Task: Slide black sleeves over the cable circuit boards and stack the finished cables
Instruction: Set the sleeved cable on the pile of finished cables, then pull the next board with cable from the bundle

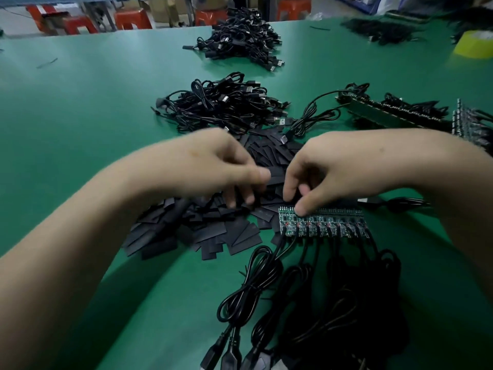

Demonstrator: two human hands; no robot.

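Two hands meet mid-frame over the green table (80,116), head view.

R hand (344,169): its fingers (289,192) (thumb + index) pinch the far edge of a board strip (324,222) near its left end. The other fingers are curled in behind.

The board strip is a row of small green boards joined side by side. It lies flat on the table just in front of the R hand, approx centre-right of frame. Each board has a black cable running off its near edge toward the viewer. These cables (266,284) sit in coiled bundles and end in USB plugs (229,356) at the bottom edge.

L hand (210,161) is motion-blurred and hovers over the sleeves (213,231). Its fingers (240,193) look curled downward, thumb pointing toward the R hand. Can't tell whether they pinch a sleeve or nothing.

The sleeves are flat black pieces in a loose heap, spread on the table under & left of both hands. The heap reaches the board strip's left end.

Beyond the hands lies a pile (221,108) of black cables w/ plugs. A 2nd pile (245,36) sits farther back, well apart.

Right side: more strips (394,113) w/ cables attached. Far right is a yellow tape roll (474,44), blurred. Bg: red stools (133,21) past the table's far edge.
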